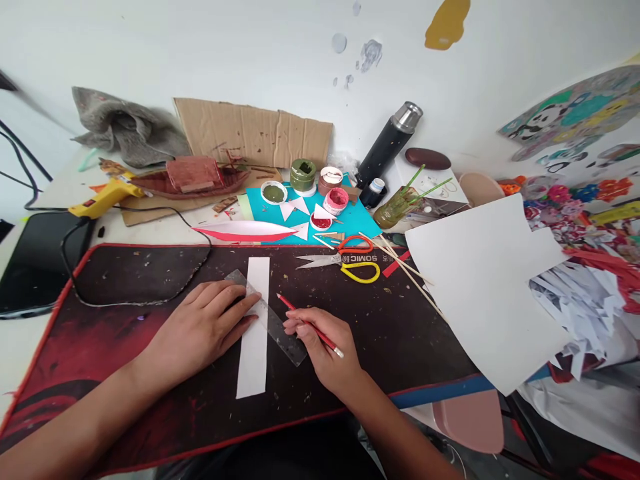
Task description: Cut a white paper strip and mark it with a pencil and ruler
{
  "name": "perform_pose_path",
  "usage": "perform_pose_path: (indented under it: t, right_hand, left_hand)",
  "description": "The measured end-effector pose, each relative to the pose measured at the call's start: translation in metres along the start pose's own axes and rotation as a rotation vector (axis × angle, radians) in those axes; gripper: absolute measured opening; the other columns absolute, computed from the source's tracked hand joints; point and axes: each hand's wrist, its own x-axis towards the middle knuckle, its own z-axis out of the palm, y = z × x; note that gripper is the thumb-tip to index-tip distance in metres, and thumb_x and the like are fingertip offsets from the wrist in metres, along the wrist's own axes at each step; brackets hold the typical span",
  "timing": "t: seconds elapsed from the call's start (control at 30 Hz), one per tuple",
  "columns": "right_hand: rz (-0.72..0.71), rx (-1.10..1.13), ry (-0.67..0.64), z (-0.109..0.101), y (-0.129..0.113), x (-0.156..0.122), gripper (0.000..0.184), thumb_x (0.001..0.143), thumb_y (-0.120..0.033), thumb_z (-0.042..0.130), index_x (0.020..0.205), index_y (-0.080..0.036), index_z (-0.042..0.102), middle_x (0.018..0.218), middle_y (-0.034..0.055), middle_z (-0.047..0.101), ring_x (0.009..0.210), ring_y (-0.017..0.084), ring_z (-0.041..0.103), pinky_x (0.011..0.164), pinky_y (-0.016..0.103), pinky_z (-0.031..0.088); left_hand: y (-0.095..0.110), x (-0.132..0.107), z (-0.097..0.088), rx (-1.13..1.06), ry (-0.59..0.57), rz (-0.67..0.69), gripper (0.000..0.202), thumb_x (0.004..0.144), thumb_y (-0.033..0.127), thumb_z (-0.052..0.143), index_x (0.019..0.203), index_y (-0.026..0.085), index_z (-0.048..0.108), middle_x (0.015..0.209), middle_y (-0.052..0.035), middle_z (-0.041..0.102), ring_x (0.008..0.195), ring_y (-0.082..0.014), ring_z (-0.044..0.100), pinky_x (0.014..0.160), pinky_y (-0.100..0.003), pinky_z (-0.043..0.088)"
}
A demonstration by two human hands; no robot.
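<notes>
A white paper strip (254, 370) lies lengthwise on the dark desk mat (150, 413). Across it, at a slant, rests a clear ruler (286, 337). My left hand (210, 320) lies flat on the ruler and the strip, fingers stretched out to the right. In my right hand (323, 343) is a red pencil (320, 333), its tip pointing up and left, just right of the strip. The right hand is near the ruler's lower end. Scissors (345, 259) with orange and yellow handles lie beyond the right hand.
Behind the mat stand paint jars (303, 177) on a blue sheet (260, 210), beside a red-and-white paper boat shape (245, 231). A glue gun (105, 200) and a brown model boat (193, 179) are at left. Wooden sticks (407, 267) and a large white sheet (480, 287) lie at right.
</notes>
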Motion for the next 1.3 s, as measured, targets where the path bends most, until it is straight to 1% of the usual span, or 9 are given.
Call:
perform_pose_path:
  t: [0.2,0.27,0.4,0.53,0.67,0.8,0.97,1.17,1.3]
  right_hand:
    - [-0.185,-0.201,-0.1,-0.006,-0.003,-0.011,0.023,0.118,-0.032,0.06,0.127,-0.025,0.08,0.107,0.0074,0.086,0.095,0.019,0.082,0.086,0.029,0.065]
    - [-0.232,-0.288,-0.156,-0.009,-0.003,-0.015,0.023,0.116,-0.036,0.065,0.131,-0.025,0.078,0.115,0.0087,0.086,0.1,0.021,0.082,0.092,0.031,0.065]
    - [-0.269,-0.469,-0.279,-0.014,-0.001,-0.02,0.039,0.109,-0.047,0.074,0.141,-0.024,0.073,0.131,0.0126,0.083,0.118,0.027,0.08,0.104,0.04,0.063]
    - [-0.307,-0.595,-0.343,-0.021,0.0,-0.02,0.034,0.112,-0.037,0.07,0.142,-0.022,0.071,0.136,0.0145,0.08,0.123,0.029,0.077,0.107,0.045,0.062]
    - [-0.318,-0.67,-0.337,-0.03,0.0,-0.016,0.031,0.113,-0.027,0.066,0.143,-0.022,0.07,0.136,0.0144,0.079,0.123,0.03,0.076,0.105,0.046,0.064]
    - [-0.332,-0.704,-0.269,-0.038,0.001,-0.014,0.033,0.112,-0.024,0.064,0.145,-0.024,0.069,0.134,0.0133,0.079,0.121,0.029,0.076,0.103,0.046,0.066]
    - [-0.322,-0.708,-0.192,-0.048,0.005,-0.008,0.031,0.114,-0.023,0.062,0.145,-0.025,0.067,0.133,0.0124,0.079,0.123,0.03,0.075,0.104,0.049,0.065]
    - [-0.311,-0.783,-0.176,-0.047,0.01,-0.002,0.028,0.11,-0.016,0.063,0.137,-0.023,0.07,0.119,0.0121,0.077,0.111,0.031,0.072,0.096,0.049,0.064]
    - [-0.316,-0.78,-0.199,-0.041,0.01,0.001,0.026,0.11,-0.015,0.062,0.132,-0.022,0.072,0.11,0.0112,0.074,0.105,0.03,0.069,0.091,0.047,0.062]
  left_hand:
    - [-0.006,-0.003,-0.009,-0.119,0.029,0.01,0.03,0.11,0.033,0.062,0.135,0.022,0.073,0.127,-0.0093,0.076,0.123,-0.0276,0.069,0.109,-0.043,0.055]
    - [-0.007,-0.009,-0.016,-0.205,-0.016,0.0,0.03,0.109,0.033,0.063,0.137,0.027,0.074,0.131,-0.0068,0.075,0.126,-0.0251,0.068,0.111,-0.04,0.054]
    - [-0.003,-0.026,-0.026,-0.278,-0.153,0.058,0.036,0.109,0.039,0.063,0.144,0.039,0.072,0.149,-0.0004,0.072,0.136,-0.0239,0.065,0.113,-0.038,0.054]
    - [0.007,-0.036,-0.02,-0.206,-0.171,0.08,0.039,0.109,0.04,0.063,0.148,0.041,0.069,0.16,0.0013,0.066,0.141,-0.0244,0.063,0.115,-0.04,0.053]
    - [0.022,-0.028,-0.007,-0.138,-0.113,0.078,0.037,0.11,0.041,0.062,0.145,0.035,0.071,0.149,-0.0039,0.072,0.135,-0.0254,0.064,0.113,-0.04,0.051]
    - [0.047,-0.01,0.008,-0.008,-0.054,0.036,0.037,0.112,0.043,0.058,0.141,0.027,0.073,0.137,-0.0099,0.076,0.124,-0.0279,0.068,0.107,-0.042,0.052]
    - [0.072,0.003,0.019,0.084,-0.044,-0.008,0.033,0.114,0.029,0.05,0.135,0.024,0.075,0.13,-0.0106,0.078,0.12,-0.0267,0.07,0.105,-0.042,0.051]
    - [0.075,0.002,0.021,0.084,-0.05,-0.042,0.033,0.113,0.029,0.052,0.136,0.025,0.075,0.134,-0.011,0.077,0.124,-0.0273,0.071,0.107,-0.043,0.052]
    - [0.072,0.006,0.023,0.052,-0.03,-0.062,0.031,0.112,0.031,0.054,0.134,0.025,0.074,0.156,-0.0135,0.068,0.143,-0.0318,0.064,0.116,-0.049,0.051]
